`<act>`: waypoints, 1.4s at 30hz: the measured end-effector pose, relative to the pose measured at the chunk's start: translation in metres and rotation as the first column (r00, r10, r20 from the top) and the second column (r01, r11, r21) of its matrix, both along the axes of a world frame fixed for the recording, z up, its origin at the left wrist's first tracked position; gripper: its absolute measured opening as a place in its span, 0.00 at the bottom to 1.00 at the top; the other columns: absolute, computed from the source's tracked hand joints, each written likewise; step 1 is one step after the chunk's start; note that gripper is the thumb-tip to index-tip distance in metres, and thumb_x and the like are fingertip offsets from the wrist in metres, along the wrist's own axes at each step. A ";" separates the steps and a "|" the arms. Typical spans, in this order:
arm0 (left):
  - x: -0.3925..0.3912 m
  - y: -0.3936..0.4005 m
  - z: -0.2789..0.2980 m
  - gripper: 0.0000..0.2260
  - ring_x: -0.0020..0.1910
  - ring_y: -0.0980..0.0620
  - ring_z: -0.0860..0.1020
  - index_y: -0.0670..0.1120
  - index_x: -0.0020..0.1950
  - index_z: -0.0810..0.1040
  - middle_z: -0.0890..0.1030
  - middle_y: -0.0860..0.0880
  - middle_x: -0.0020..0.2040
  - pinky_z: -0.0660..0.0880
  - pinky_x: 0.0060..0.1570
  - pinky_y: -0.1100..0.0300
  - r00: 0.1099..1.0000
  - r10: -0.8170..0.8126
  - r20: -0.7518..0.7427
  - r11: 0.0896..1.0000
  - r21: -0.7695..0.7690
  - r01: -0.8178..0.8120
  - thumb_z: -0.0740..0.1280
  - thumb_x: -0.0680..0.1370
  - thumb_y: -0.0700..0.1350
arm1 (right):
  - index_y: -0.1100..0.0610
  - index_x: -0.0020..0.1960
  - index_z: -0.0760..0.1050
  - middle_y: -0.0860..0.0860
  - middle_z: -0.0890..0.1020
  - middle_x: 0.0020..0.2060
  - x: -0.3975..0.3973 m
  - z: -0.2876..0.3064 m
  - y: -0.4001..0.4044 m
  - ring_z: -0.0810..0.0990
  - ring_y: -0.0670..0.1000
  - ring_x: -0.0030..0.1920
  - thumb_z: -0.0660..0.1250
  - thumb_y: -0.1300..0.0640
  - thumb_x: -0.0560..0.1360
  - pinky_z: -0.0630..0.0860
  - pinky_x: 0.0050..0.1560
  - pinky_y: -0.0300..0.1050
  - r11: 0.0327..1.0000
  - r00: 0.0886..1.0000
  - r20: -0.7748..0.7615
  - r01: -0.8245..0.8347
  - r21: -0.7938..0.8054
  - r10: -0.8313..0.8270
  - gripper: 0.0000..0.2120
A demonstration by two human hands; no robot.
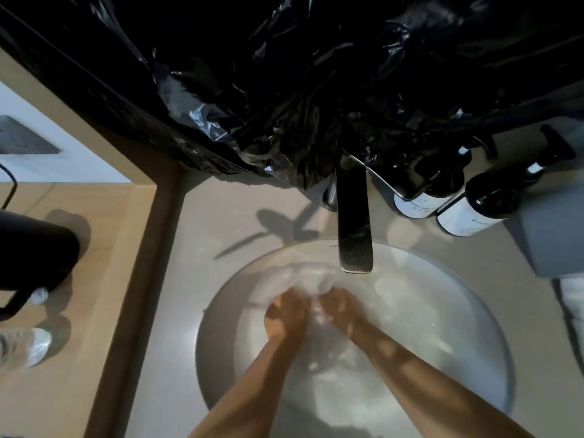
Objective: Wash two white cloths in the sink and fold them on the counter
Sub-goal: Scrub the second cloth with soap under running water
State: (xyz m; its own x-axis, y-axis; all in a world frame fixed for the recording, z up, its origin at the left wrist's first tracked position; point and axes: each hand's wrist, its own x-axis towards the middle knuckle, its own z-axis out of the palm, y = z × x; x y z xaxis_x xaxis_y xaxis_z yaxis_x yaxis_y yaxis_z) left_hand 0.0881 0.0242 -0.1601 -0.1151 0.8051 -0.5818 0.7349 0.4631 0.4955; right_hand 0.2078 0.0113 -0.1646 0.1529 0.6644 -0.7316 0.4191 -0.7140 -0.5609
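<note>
- Both forearms reach into the round white sink [467, 314], set in a beige desk [196, 222].
- Left hand [286, 314] and right hand [339, 306] each grip the bunched white cloth [303, 276], blurred, just under the dark faucet [354, 222].
- Black plastic sheet [316, 74] hangs behind the faucet.
- Two dark pump bottles [474, 207] stand right of it.
- Left, a wooden ledge [120, 279] borders the desk; beyond it sits a black kettle [34, 248].

black plastic sheet [316, 74] hangs behind two pump bottles [467, 203] and kettle [31, 248].
</note>
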 end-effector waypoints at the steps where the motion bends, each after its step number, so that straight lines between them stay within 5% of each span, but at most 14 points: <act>1: 0.000 -0.004 0.007 0.22 0.50 0.48 0.80 0.49 0.46 0.79 0.82 0.51 0.45 0.74 0.51 0.57 0.999 -0.044 0.021 0.997 0.066 0.043 0.52 0.77 0.62 | 0.60 0.51 0.80 0.57 0.83 0.46 -0.002 0.005 -0.005 0.82 0.57 0.50 0.62 0.48 0.79 0.76 0.51 0.47 0.998 0.999 0.021 0.045 0.051 -0.046 0.16; 3: 0.002 -0.016 0.027 0.24 0.41 0.53 0.80 0.48 0.41 0.80 0.83 0.51 0.39 0.76 0.43 0.57 0.983 -0.044 0.180 0.988 0.156 0.016 0.53 0.76 0.63 | 0.56 0.45 0.82 0.51 0.83 0.38 -0.007 0.021 -0.015 0.82 0.52 0.42 0.62 0.41 0.78 0.77 0.47 0.47 0.975 0.986 -0.002 0.167 0.145 -0.169 0.20; 6: 0.021 -0.035 0.061 0.20 0.36 0.57 0.81 0.48 0.39 0.80 0.83 0.51 0.36 0.78 0.38 0.58 0.911 0.056 0.408 0.974 0.179 -0.140 0.58 0.81 0.59 | 0.55 0.39 0.81 0.50 0.83 0.35 -0.013 0.051 -0.021 0.81 0.48 0.37 0.58 0.45 0.81 0.75 0.39 0.36 0.922 0.952 -0.120 0.303 0.242 -0.282 0.21; 8: 0.029 -0.033 0.074 0.20 0.34 0.57 0.80 0.47 0.37 0.78 0.81 0.52 0.34 0.76 0.35 0.61 0.927 0.083 0.366 0.964 0.207 -0.168 0.57 0.83 0.55 | 0.54 0.40 0.79 0.50 0.83 0.36 -0.018 0.072 -0.029 0.81 0.49 0.39 0.56 0.46 0.82 0.74 0.37 0.33 0.894 0.947 -0.116 0.320 0.314 -0.298 0.20; 12: 0.032 -0.025 0.085 0.21 0.34 0.49 0.78 0.44 0.32 0.73 0.79 0.48 0.32 0.73 0.36 0.58 0.930 0.165 0.330 0.969 0.121 -0.215 0.57 0.83 0.51 | 0.54 0.42 0.80 0.54 0.84 0.39 -0.021 0.095 -0.038 0.83 0.53 0.43 0.53 0.43 0.82 0.77 0.47 0.45 0.917 0.977 0.092 0.144 0.373 -0.191 0.23; 17: 0.062 -0.038 0.120 0.21 0.35 0.46 0.77 0.47 0.29 0.73 0.78 0.47 0.31 0.73 0.39 0.52 0.916 0.113 0.385 0.965 0.176 -0.193 0.59 0.82 0.48 | 0.60 0.43 0.78 0.60 0.83 0.42 0.009 0.093 -0.035 0.82 0.60 0.46 0.57 0.50 0.81 0.78 0.49 0.53 0.900 0.969 -0.039 0.240 0.364 -0.243 0.18; 20: 0.057 -0.027 0.115 0.22 0.32 0.46 0.74 0.47 0.26 0.71 0.75 0.48 0.27 0.71 0.38 0.52 0.895 0.191 0.403 0.953 0.143 -0.268 0.59 0.81 0.43 | 0.57 0.42 0.77 0.57 0.82 0.40 0.004 0.101 -0.050 0.79 0.54 0.42 0.58 0.52 0.80 0.76 0.48 0.48 0.905 0.976 -0.102 0.216 0.367 -0.192 0.15; 24: 0.080 -0.050 0.126 0.19 0.37 0.45 0.80 0.45 0.32 0.76 0.81 0.45 0.33 0.75 0.39 0.53 0.863 0.064 0.501 0.947 0.243 -0.211 0.60 0.81 0.48 | 0.56 0.28 0.72 0.54 0.76 0.28 0.029 0.113 -0.031 0.74 0.53 0.35 0.60 0.56 0.81 0.71 0.40 0.46 0.809 0.896 -0.169 0.444 0.384 -0.411 0.22; 28: 0.078 -0.021 0.120 0.18 0.38 0.46 0.78 0.46 0.31 0.74 0.78 0.48 0.32 0.71 0.38 0.58 0.892 0.217 0.396 0.952 0.116 -0.283 0.60 0.82 0.45 | 0.58 0.38 0.76 0.59 0.79 0.36 0.020 0.118 -0.041 0.75 0.54 0.39 0.58 0.56 0.80 0.74 0.46 0.49 0.883 0.964 -0.112 0.264 0.388 -0.240 0.15; 32: 0.091 -0.055 0.129 0.15 0.38 0.48 0.77 0.41 0.38 0.77 0.79 0.47 0.36 0.74 0.41 0.58 0.851 0.173 0.495 0.967 0.077 -0.242 0.59 0.82 0.44 | 0.55 0.21 0.71 0.49 0.72 0.22 0.038 0.113 -0.029 0.70 0.55 0.32 0.63 0.56 0.78 0.69 0.40 0.51 0.844 0.895 -0.151 0.446 0.297 -0.420 0.25; 36: 0.086 -0.024 0.124 0.15 0.42 0.41 0.79 0.41 0.36 0.76 0.81 0.43 0.38 0.73 0.41 0.57 0.846 0.302 0.440 0.938 0.023 -0.347 0.60 0.81 0.44 | 0.57 0.30 0.74 0.54 0.79 0.28 0.030 0.122 -0.038 0.78 0.55 0.32 0.60 0.52 0.78 0.69 0.33 0.39 0.901 0.941 -0.090 0.338 0.272 -0.326 0.20; 42: 0.097 -0.036 0.130 0.17 0.37 0.47 0.78 0.46 0.33 0.75 0.77 0.50 0.32 0.71 0.37 0.59 0.836 0.270 0.478 0.946 0.031 -0.323 0.60 0.81 0.44 | 0.59 0.30 0.73 0.54 0.76 0.27 0.037 0.127 -0.030 0.75 0.57 0.33 0.59 0.53 0.79 0.70 0.39 0.46 0.859 0.921 -0.088 0.385 0.338 -0.379 0.21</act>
State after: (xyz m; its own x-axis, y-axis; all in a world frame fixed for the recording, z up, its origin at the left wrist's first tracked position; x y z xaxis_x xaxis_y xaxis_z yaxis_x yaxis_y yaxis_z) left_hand 0.1849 -0.0121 -0.0297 -0.0981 0.8355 -0.5407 0.2448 0.5469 0.8006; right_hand 0.2450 -0.0186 -0.0374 0.4351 0.7653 -0.4744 0.1405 -0.5782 -0.8037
